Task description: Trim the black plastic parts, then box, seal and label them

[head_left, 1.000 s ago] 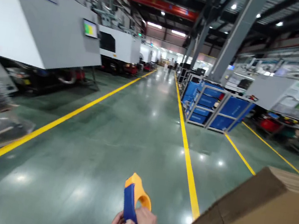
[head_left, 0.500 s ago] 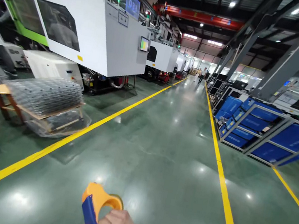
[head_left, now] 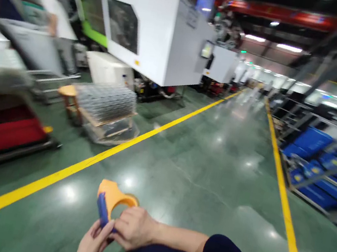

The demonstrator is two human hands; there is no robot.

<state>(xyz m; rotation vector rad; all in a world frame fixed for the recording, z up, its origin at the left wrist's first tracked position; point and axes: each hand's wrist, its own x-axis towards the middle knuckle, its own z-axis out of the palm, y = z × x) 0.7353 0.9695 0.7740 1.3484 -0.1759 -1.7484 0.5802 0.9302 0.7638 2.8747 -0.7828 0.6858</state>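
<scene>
An orange tape dispenser (head_left: 111, 192) with a blue handle is held in front of me, low in the view over the green floor. My right hand (head_left: 134, 226) is closed at its lower side, beside the round opening of the orange frame. From below, my left hand (head_left: 93, 238) pinches the bottom end of the blue handle, thumb uppermost. The two hands touch or nearly touch there. My fingers partly hide the end of the handle.
Yellow lines (head_left: 168, 126) border the floor aisle. On the left are a stack of clear sheets (head_left: 107, 102), a wooden stool (head_left: 67, 91), a red cart (head_left: 0, 135), a person (head_left: 59, 15) and a white machine (head_left: 159, 29). Blue crates (head_left: 309, 142) stand in metal racks at right.
My view has swung left and down, bringing the red cart and a person further into sight. Both hands and the tape dispenser appear higher, with more of my left hand showing.
</scene>
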